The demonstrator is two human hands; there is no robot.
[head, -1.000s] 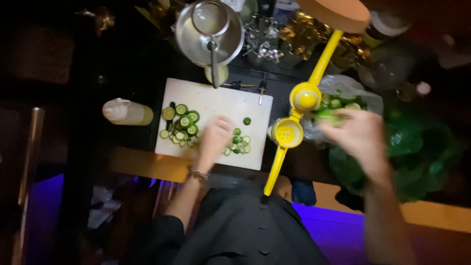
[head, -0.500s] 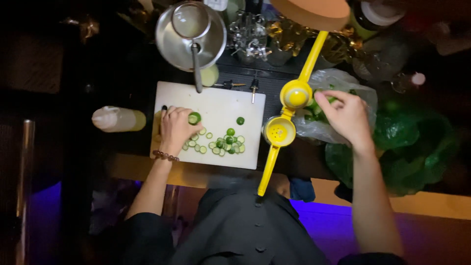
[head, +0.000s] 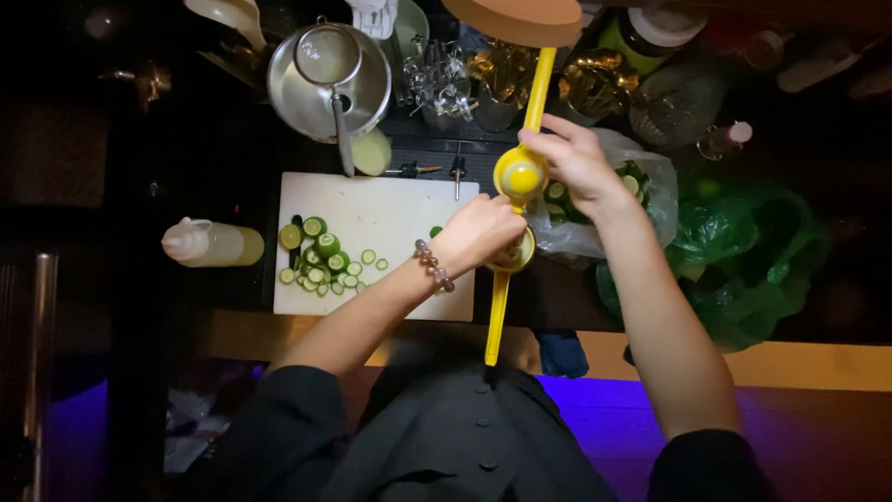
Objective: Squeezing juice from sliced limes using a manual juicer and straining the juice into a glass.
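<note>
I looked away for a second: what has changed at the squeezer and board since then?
The left hand left the lime slices and moved right to the yellow squeezer's lower cup. The right hand came off the clear bag onto the upper cup. Cutting board, squeeze bottle and strainer pot stayed put.

We look down on a dark bar counter (head: pixel 139 186) edged with a pale wooden strip (head: pixel 799 367) (lit warm along its front). Below it, violet-blue light (head: pixel 595 395) glows over the floor. A vertical metal rail (head: pixel 37 353) stands at far left, dimly lit.
</note>
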